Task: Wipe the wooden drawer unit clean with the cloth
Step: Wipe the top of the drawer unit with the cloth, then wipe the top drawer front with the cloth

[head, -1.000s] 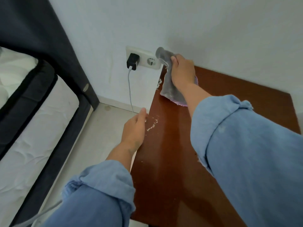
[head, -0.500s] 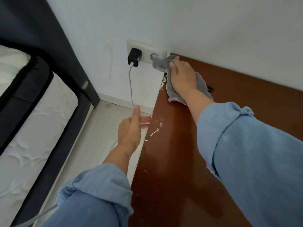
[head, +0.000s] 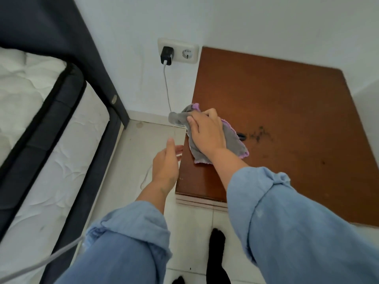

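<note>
The wooden drawer unit has a glossy red-brown top and stands against the white wall. A grey cloth with a purple edge lies on the top's left edge. My right hand presses on the cloth, fingers curled over its bunched end, which hangs past the edge. My left hand hovers open just left of the unit's edge, below the cloth, palm turned toward the unit. Dark specks lie on the top to the right of the cloth.
A wall socket with a black charger and a white cable sits left of the unit. A bed with a white mattress and dark frame fills the left. Pale tiled floor lies between.
My right hand has dragged the cloth from the back left corner toward me along the left edge. The white crumbs on that edge are gone from sight. My left hand stays beside the edge.
</note>
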